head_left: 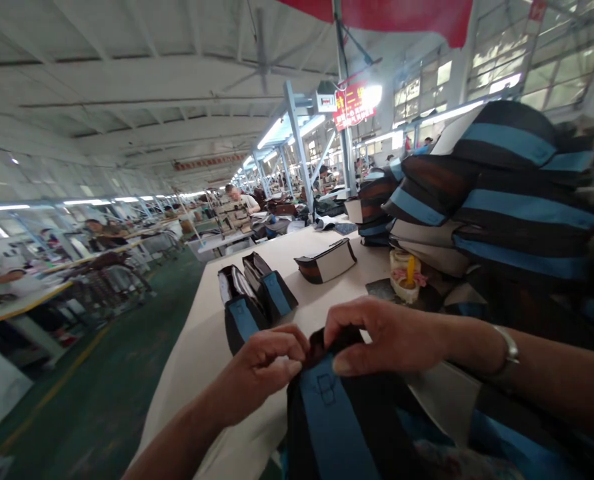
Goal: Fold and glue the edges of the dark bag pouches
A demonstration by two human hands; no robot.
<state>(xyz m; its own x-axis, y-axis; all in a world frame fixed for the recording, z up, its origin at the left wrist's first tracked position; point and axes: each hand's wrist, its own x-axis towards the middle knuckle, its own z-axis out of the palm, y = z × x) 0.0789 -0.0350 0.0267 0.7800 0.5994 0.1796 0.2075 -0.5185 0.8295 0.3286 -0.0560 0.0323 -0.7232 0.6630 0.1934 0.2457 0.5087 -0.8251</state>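
Black and blue fabric makes the bag piece [334, 433], which is nearest, upright in front of the person, at the near end of the table [197, 360]; I cannot tell what supports it from below. On its blue strip a small outline [326, 388] is drawn or stitched. Both hands are at its upper rim, near to each other but not touching. The left hand [269, 363] pinches the left corner of the rim between thumb and fingers. The right hand [377, 337] grips the rim with the thumb on the outer side and the index finger over the edge; on its wrist is a silver-coloured bracelet [507, 345].

Just beyond the left hand, two similar pieces [270, 293] stand side by side on the table, with their tops open. Farther, to the right of them, lies a beige and brown piece [334, 263]. Near the right hand is a small container [405, 277] with a yellow object [410, 268] in it. On the right side rises a high pile [521, 207] of black, blue and beige pieces. Beyond the table, a person [247, 200] is at another worktable, and far above hangs a ceiling fan [261, 63].
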